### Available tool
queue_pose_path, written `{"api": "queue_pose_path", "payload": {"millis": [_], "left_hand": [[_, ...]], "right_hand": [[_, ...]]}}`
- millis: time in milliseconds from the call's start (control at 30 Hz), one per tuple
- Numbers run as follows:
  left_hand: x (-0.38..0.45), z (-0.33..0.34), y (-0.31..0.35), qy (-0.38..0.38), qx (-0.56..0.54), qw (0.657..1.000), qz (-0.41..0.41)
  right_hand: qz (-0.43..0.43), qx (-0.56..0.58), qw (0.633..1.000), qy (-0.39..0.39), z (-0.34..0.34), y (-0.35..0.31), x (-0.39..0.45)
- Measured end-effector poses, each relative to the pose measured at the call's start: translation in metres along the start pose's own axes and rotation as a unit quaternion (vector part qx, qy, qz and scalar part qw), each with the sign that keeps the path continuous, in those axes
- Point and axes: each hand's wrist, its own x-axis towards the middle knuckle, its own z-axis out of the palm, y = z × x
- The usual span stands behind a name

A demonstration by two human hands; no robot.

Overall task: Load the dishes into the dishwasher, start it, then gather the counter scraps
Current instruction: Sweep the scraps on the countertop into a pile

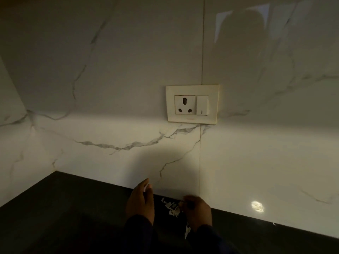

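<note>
Small white paper scraps lie in a loose pile on the dark counter, close to the wall. My left hand stands on its edge just left of the pile, and a white scrap shows between its thumb and fingers. My right hand is at the pile's right side, fingers curled, its fingertips pinching scraps at the pile's edge; it is slightly blurred. More scraps lie partly hidden under my right wrist.
A white marble backsplash rises behind the counter and meets a side wall at the left corner. A cream socket and switch plate sits on the wall above my hands. One stray scrap lies by the wall at the right.
</note>
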Motion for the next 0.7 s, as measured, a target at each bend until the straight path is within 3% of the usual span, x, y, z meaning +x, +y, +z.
{"api": "queue_pose_path", "payload": {"millis": [167,400,467,533,600,700], "left_hand": [[0.001,0.011,-0.002,0.003,-0.014,1.0,-0.022],[0.0,0.004,-0.002,0.011,-0.017,1.0,-0.016],[0.003,0.001,-0.004,0.016,-0.013,1.0,-0.023],[0.004,-0.002,-0.007,0.019,0.0,1.0,-0.024],[0.005,-0.003,-0.011,0.017,0.008,1.0,-0.025],[0.01,-0.004,-0.014,0.014,0.012,0.999,-0.037]], "right_hand": [[-0.083,-0.098,0.989,-0.074,0.008,-0.007,-0.002],[-0.101,-0.016,0.962,-0.255,-0.005,-0.012,-0.018],[-0.084,0.044,0.964,-0.247,-0.014,-0.013,-0.013],[-0.09,0.051,0.977,-0.188,-0.021,-0.013,-0.002],[-0.11,0.014,0.981,-0.159,-0.018,-0.011,0.01],[-0.152,-0.058,0.971,-0.174,0.003,-0.011,0.017]]}}
